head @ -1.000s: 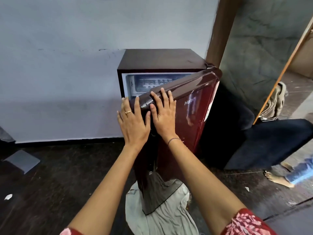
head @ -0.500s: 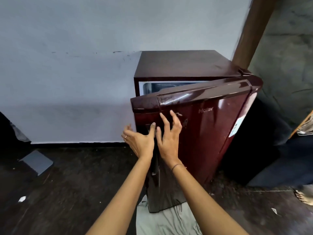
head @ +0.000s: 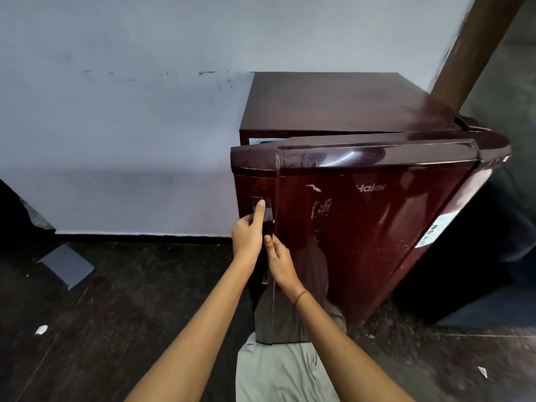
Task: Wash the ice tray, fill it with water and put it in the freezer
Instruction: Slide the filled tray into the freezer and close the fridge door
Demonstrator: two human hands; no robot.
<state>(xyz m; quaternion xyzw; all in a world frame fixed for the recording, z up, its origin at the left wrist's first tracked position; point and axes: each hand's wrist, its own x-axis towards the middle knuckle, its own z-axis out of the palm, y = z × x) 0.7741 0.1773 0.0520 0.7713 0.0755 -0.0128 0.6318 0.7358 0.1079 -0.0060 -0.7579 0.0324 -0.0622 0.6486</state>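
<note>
A small maroon fridge (head: 333, 103) stands against the pale wall. Its door (head: 377, 227) is almost shut, with only a thin gap at the top left showing a sliver of the white inside. A dark vertical handle (head: 268, 219) runs down the door's left edge. My left hand (head: 249, 236) is wrapped on that handle, thumb lying up along it. My right hand (head: 280, 261) grips the same handle just below. The ice tray is hidden from view.
A grey cloth (head: 278, 369) lies on the dark floor under the fridge's front. A grey slab (head: 66, 265) and paper scraps (head: 40, 329) lie on the floor at left. A brown post (head: 475, 44) rises behind the fridge at right, with a dark object (head: 464, 274) beside it.
The door has swung from half open to nearly shut, hiding the freezer compartment. Both hands slid down from the door's top edge onto the handle. The view has shifted left.
</note>
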